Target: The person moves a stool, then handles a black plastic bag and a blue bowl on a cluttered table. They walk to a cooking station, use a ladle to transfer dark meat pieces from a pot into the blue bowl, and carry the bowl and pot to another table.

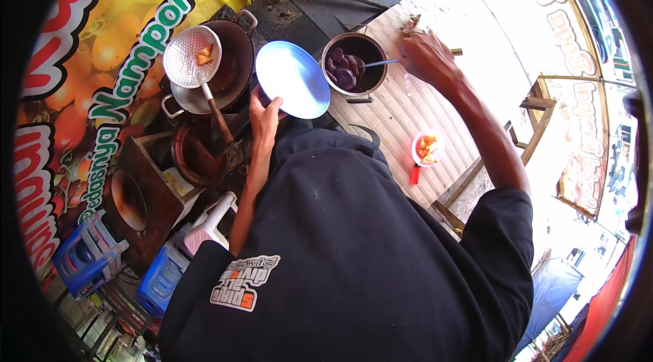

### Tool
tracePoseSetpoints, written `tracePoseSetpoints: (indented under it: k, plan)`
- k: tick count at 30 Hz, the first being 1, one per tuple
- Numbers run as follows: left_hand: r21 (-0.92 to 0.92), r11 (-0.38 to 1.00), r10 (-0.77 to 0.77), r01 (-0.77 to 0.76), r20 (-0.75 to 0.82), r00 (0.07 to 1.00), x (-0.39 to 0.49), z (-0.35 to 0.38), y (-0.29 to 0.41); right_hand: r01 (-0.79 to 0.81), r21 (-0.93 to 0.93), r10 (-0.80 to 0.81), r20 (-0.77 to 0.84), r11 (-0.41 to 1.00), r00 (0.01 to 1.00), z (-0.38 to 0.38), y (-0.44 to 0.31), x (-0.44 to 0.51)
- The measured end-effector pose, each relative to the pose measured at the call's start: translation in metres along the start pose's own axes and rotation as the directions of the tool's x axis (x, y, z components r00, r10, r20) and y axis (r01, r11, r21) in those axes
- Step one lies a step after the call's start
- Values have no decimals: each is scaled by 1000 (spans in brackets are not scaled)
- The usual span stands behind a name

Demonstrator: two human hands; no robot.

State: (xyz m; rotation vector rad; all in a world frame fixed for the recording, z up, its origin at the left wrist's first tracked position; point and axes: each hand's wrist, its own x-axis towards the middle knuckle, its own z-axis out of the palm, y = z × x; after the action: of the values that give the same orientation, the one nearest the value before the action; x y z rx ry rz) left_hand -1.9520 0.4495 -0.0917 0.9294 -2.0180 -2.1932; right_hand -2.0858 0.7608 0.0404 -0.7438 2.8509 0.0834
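Note:
My left hand (pixel 264 119) grips the near rim of a light blue plate (pixel 293 79), tilted with no food seen on it. Right of the plate stands a dark metal pot (pixel 375 48) holding several round, dark purple slices of food (pixel 345 77). A long-handled metal utensil (pixel 380 63) rests in the pot; its far end is hidden among the slices. My right hand (pixel 428 58) is closed around its handle, whose gold-coloured end shows past the hand. Just beyond my right fingers lies a small brownish object (pixel 410 25) that I cannot identify.
On the left, a perforated metal skimmer (pixel 178 56) with fried triangular pieces (pixel 204 55) lies across a large wok (pixel 240 50). A small dish of fried pieces (pixel 428 148) sits on the slatted table (pixel 372 122). Blue plastic stools (pixel 89 255) stand lower left, beside a printed banner (pixel 132 66).

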Motion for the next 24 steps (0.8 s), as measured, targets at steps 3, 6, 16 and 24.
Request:
tracePoseSetpoints:
  k: [3, 6, 16, 24]
  plan:
    - [24, 1000, 1, -2, 30, 1000, -3, -1, 3, 63, -25, -64, -44, 998, 997, -15, -27, 3]
    - [19, 1000, 2, -2, 11, 1000, -3, -2, 6, 160, -73, -166, -87, 984, 982, -26, -45, 4]
    - [24, 1000, 13, -14, 35, 999, -2, -5, 5, 278, -223, -318, -165, 934, 934, -34, -70, 16]
    - [10, 1000, 26, -26, 67, 997, -3, -9, 4, 315, -265, -369, -189, 911, 910, -34, -77, 27]
